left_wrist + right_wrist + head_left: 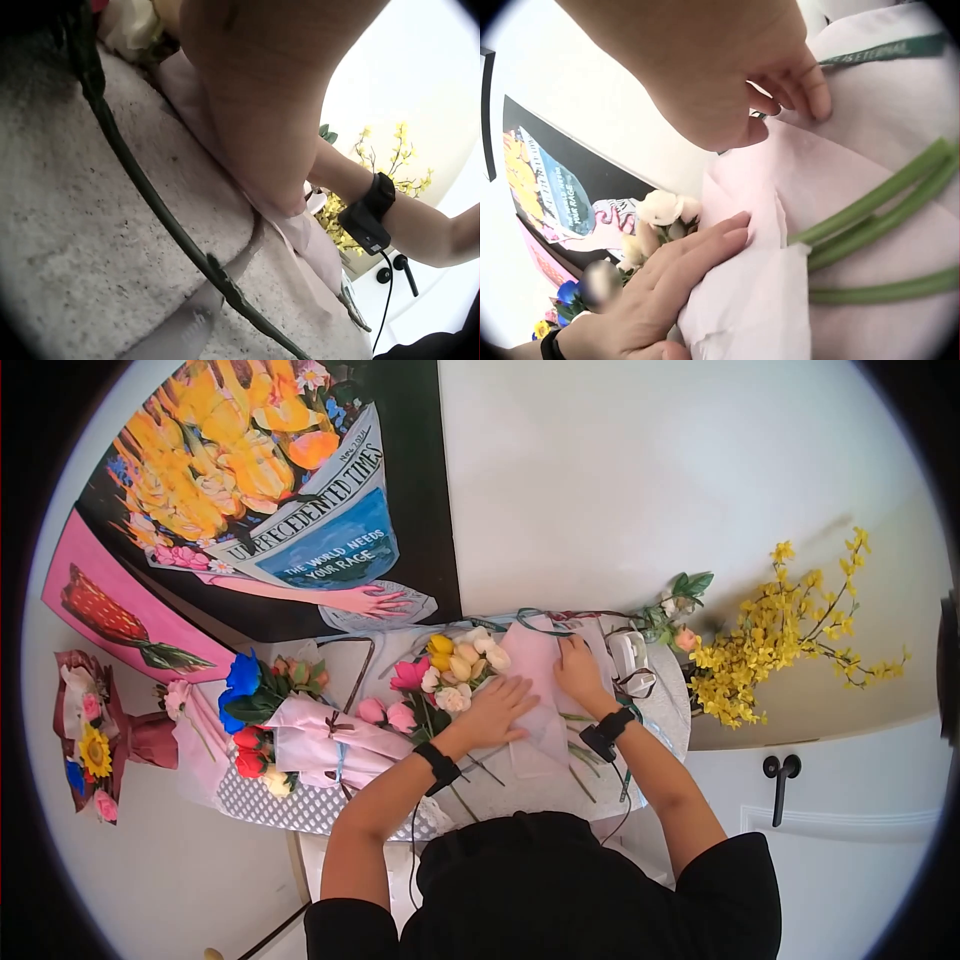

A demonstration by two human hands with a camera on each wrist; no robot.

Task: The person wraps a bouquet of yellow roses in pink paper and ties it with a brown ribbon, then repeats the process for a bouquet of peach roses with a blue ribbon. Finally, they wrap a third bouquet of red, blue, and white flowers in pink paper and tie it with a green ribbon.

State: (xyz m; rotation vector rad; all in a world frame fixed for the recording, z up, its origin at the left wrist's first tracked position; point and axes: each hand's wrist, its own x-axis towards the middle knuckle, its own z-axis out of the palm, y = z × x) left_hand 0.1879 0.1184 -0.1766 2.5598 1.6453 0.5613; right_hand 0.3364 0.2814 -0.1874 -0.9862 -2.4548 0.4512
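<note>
A sheet of pale pink wrapping paper (532,660) lies folded over green flower stems (877,202) on the table. My left hand (497,710) rests on the paper with its fingers extended, as the right wrist view also shows. At the paper's far right edge, my right hand (583,675) has bent fingers, and its thumb and fingertips (819,101) pinch the sheet. Cream and yellow tulips (462,658) and a pale rose (453,700) stick out left of the paper. A dark green stem (142,187) crosses close before the left wrist camera.
Pink-wrapped bouquets (335,745) and a blue flower (240,685) occupy the table's left. A white ribbon dispenser-like object (630,655) and yellow branches (745,665) stand right. Green printed ribbon (892,51) lies beyond the right hand. Paintings (300,510) lean behind; wrist-camera cables hang down.
</note>
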